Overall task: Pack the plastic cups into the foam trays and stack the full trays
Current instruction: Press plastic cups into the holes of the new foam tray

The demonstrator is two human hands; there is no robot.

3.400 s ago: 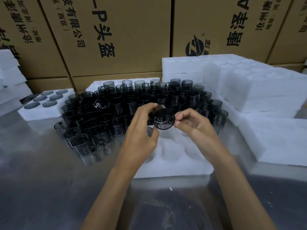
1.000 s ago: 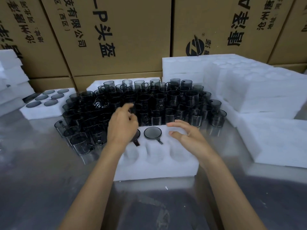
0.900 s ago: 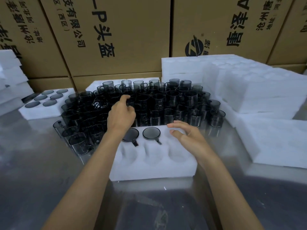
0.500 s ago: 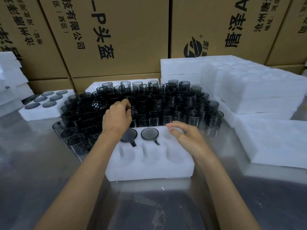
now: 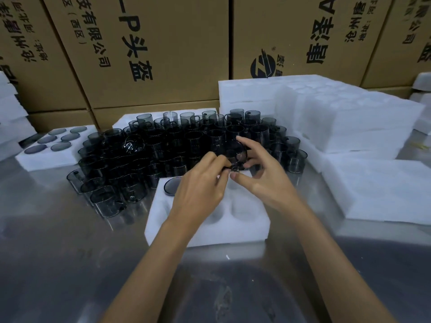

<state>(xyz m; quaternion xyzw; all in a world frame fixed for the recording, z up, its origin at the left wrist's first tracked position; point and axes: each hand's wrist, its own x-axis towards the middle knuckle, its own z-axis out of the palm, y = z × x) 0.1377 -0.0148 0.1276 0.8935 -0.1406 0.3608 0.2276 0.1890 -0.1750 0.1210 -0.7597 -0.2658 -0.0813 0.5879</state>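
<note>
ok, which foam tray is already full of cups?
The small foam tray at far left: six dark cup rims fill its wells. The tray under the hands shows one seated cup and empty wells.

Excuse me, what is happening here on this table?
A person is packing smoky plastic cups into a white foam tray. Both the left hand and the right hand hold one cup above the tray. One packed cup shows in a pocket. Many loose cups wait behind.
</note>
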